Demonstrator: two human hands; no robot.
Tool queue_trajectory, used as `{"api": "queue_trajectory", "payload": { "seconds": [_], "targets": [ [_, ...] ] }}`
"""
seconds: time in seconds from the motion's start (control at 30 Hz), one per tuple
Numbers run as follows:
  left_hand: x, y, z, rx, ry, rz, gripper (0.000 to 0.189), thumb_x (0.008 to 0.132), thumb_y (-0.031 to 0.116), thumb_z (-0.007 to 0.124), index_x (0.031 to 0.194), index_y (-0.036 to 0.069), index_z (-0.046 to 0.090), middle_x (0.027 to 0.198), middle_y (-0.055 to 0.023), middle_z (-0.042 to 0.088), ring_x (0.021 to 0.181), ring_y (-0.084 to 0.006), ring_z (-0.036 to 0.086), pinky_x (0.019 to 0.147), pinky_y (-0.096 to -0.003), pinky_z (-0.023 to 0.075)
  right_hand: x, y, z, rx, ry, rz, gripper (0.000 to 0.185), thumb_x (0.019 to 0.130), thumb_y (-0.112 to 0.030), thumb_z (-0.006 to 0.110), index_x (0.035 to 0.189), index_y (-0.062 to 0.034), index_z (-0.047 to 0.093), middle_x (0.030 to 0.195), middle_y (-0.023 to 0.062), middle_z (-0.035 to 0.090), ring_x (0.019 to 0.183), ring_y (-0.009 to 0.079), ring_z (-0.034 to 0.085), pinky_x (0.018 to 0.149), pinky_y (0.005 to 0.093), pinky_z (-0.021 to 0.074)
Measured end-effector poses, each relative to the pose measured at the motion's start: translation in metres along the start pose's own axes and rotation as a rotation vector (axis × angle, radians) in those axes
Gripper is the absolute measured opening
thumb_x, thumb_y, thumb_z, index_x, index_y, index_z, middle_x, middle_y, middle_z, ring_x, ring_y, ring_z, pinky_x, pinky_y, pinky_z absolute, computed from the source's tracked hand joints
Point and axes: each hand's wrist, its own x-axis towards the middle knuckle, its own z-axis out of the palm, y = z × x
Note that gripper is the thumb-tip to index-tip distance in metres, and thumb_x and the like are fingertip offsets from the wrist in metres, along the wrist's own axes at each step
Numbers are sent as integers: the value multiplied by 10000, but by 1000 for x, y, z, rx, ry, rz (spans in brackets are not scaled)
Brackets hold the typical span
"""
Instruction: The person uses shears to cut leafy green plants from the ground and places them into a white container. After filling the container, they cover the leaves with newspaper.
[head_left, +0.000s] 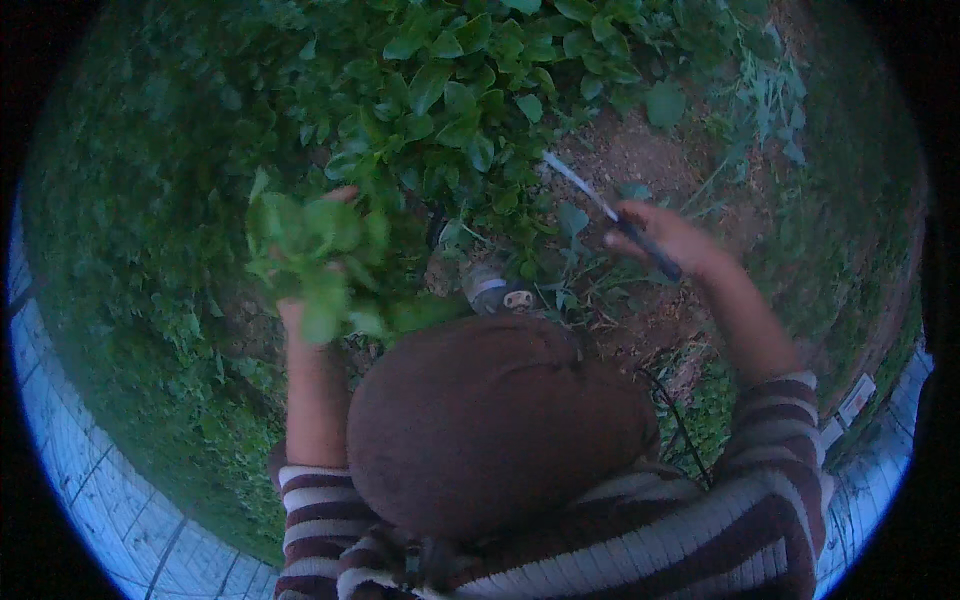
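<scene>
My left hand (341, 194) grips a bunch of cut leafy green stems (330, 232), which is blurred and covers most of the palm and fingers. In my right hand (667, 232) is a knife (581, 182) with a dark handle and a narrow pale blade. Its blade points up and to the left, over bare soil and close to the edge of a dense leafy plant (450, 97). The bunch and the knife are well apart, on either side of my bent knee (480, 412) in brown cloth.
Bare brown soil (645, 157) shows right of the plant, with scattered weeds (772, 97) on it. A shoe (495, 289) is partly visible beyond the knee. Dense greenery (150, 225) fills the left side. A dark cable (679, 420) hangs beside my right sleeve.
</scene>
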Motion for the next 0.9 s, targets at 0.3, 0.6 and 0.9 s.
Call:
{"api": "queue_trajectory", "payload": {
  "seconds": [0.3, 0.6, 0.9],
  "targets": [
    [-24, -36, -35, 232, 72, -670, 546, 705, 153, 668, 1207, 25, 495, 1118, -61, 562, 992, -181, 530, 868, -321, 415, 36, 43, 30, -199, -275, 91, 591, 771, -514, 606, 1111, -35, 547, 1027, 169, 594, 965, 278, 571, 852, 364, 431],
    [1, -74, 26, 330, -348, -1073, 389, 723, 196, 674, 1066, 26, 603, 1004, -67, 630, 910, -193, 578, 830, -329, 432, 39, 30, 29, 52, -310, 182, 495, 765, -486, 633, 1019, -65, 578, 777, 96, 593, 692, 191, 590, 591, 313, 479],
    [13, -135, 63, -94, -335, -1033, 520, 690, 346, 691, 1063, -1, 587, 983, -97, 610, 863, -198, 597, 779, -322, 475, 34, 23, 45, 207, -305, 244, 400, 808, -399, 633, 1005, -60, 556, 619, 10, 507, 514, 94, 509, 433, 245, 408]
  ]
}}
